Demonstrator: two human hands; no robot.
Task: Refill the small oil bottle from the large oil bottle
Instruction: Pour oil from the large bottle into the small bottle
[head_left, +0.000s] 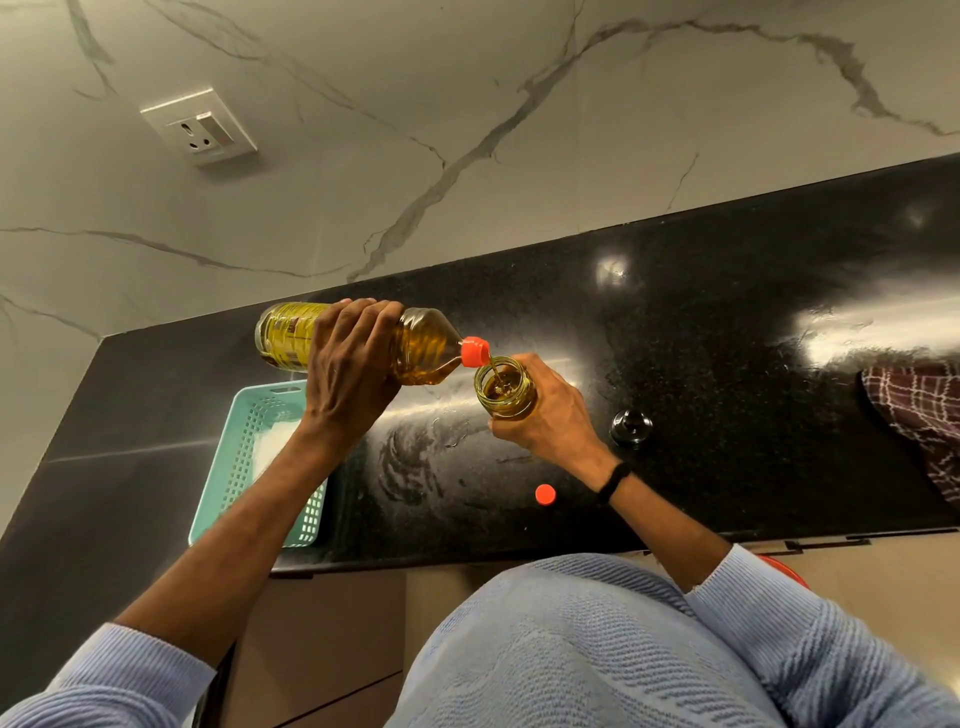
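A white marble wall with grey veins fills the upper part of the frame, with a wall socket (199, 126) at upper left, and below it a glossy black counter (727, 322) runs across the middle. At the counter's left end sits a teal plastic basket (236, 452), partly hidden by the left forearm. Just right of it and higher, the left hand (353, 364) wraps over the belly of the large oil bottle (426, 348), fingers curled round its far side. The bottle lies almost horizontal, base toward the left of the frame and its orange neck ring (474, 351) toward the right, tipped slightly down. A thin stream of oil falls from that mouth into the small oil bottle (511, 405), which stands upright directly below and just right of the neck. The right hand (556, 421) grips it round the body from the right side, and it appears to be raised off the counter. So the pour turns on the large bottle's left-to-right axis ending right over the small open mouth. The oil level inside looks fairly high, though its exact height is hard to read. Lower right of the hands an orange cap (545, 494) lies loose on the counter, a dark round lid (630, 426) sits beyond the right wrist, and a checked cloth (919, 415) hangs at the right edge.
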